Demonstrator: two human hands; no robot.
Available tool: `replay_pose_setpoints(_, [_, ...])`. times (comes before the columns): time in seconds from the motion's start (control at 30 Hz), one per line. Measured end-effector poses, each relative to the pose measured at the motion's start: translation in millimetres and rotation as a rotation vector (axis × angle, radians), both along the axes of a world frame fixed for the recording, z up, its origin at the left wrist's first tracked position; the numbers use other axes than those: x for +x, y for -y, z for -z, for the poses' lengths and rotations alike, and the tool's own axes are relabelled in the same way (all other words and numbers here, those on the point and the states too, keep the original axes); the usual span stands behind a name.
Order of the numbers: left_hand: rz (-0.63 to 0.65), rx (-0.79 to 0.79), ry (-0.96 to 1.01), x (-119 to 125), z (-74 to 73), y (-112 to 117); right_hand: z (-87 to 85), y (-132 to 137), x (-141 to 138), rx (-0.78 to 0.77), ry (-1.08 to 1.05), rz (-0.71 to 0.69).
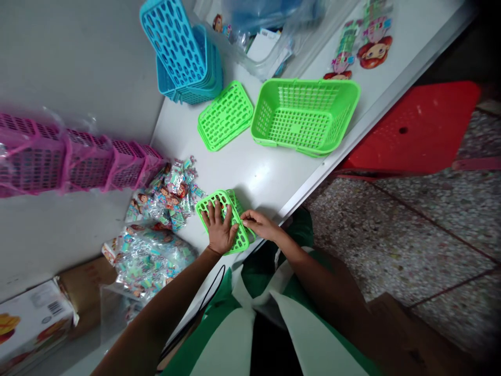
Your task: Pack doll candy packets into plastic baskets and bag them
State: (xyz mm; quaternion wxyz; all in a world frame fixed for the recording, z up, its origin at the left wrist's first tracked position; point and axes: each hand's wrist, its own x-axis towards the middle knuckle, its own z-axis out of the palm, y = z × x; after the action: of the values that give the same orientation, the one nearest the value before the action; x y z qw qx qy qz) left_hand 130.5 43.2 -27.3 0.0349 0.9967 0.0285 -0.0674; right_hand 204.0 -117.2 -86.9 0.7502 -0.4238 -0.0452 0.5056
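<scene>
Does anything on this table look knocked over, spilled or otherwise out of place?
One thing stands out: the top blue basket leans askew against its stack instead of nesting. The small packets lie in a loose heap beside the bags. The left hand presses flat on a green basket, with the right hand at its edge.

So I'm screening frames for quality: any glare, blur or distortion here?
Head view: soft glare on the white table above the small green basket; pink baskets at left smeared by blur; table edge runs diagonally, wide-angle stretch; corners darken.
</scene>
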Motion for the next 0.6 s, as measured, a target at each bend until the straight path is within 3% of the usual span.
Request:
replay_pose_setpoints(0.3, [0.003,0.024,0.004,2,-0.6,5,-0.7,0,1,-0.069,0.118,-0.008])
replay_pose_setpoints(0.6, [-0.046,0.007,0.013,1,0.9,8,-34.7,-5,-6,-0.418,0.391,0.093])
